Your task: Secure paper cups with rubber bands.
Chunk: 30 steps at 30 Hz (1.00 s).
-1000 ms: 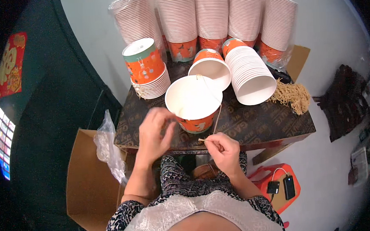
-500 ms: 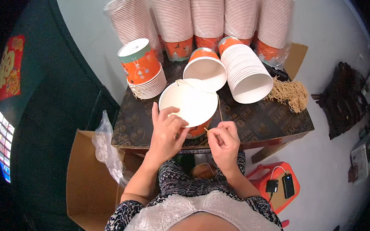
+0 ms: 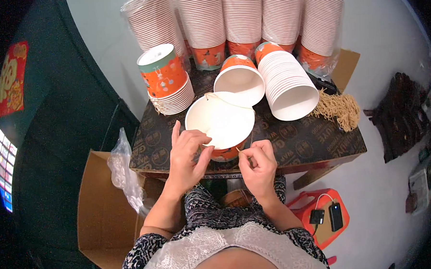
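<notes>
A white-lined paper bucket [image 3: 220, 122] with an orange printed outside stands near the table's front edge, its mouth tilted up toward me. A thin beige cord [image 3: 229, 103] is fixed at its far rim and runs across the mouth to the right side. My left hand [image 3: 186, 155] grips the near-left rim, fingertips inside and thumb outside. Beside the bucket's near-right wall, my right hand [image 3: 259, 162] pinches the cord's end, of which a short tip pokes out between finger and thumb.
On the dark table [image 3: 298, 147] stand a stack of corded buckets [image 3: 165, 79] at left, a lying bucket [image 3: 239, 83] and lying stack [image 3: 290, 88] behind, a cord bundle [image 3: 339, 110] at right, and tall wrapped stacks [image 3: 241, 18] at back. A cardboard box [image 3: 103, 211] and red stool [image 3: 325, 235] flank me.
My left hand has shifted slightly left, with its thumb farther from the right hand. The right hand has drawn slightly left and up, still pinching the cord. The bucket stays nearly in place.
</notes>
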### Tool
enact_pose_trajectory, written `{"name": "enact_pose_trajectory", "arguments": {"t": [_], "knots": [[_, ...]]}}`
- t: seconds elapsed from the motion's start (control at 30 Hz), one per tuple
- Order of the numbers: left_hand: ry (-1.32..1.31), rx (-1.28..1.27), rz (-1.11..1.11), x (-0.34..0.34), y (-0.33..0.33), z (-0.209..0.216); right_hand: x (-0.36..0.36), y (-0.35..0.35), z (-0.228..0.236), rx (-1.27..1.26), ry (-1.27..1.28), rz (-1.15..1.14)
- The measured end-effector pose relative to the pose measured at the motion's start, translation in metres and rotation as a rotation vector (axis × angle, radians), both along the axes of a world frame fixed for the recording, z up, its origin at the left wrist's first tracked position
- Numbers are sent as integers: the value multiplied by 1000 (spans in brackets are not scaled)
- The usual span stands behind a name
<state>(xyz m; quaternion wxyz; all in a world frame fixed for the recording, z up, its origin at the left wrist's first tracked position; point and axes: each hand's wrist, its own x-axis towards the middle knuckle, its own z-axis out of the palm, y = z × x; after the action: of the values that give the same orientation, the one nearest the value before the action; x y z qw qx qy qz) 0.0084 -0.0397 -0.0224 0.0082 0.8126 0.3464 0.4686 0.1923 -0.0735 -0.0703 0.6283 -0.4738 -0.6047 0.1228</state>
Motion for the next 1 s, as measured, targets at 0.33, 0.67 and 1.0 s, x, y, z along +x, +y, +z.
{"name": "enact_pose_trajectory", "arguments": {"t": [0.33, 0.67, 1.0], "knots": [[-32, 4, 0, -4, 1, 3, -3, 4, 0, -13, -28, -9], [211, -180, -232, 3, 33, 38, -8, 14, -2, 34, -51, -53], [559, -596, -541, 22, 69, 43, -9, 17, -3, 27, -52, -69]]}}
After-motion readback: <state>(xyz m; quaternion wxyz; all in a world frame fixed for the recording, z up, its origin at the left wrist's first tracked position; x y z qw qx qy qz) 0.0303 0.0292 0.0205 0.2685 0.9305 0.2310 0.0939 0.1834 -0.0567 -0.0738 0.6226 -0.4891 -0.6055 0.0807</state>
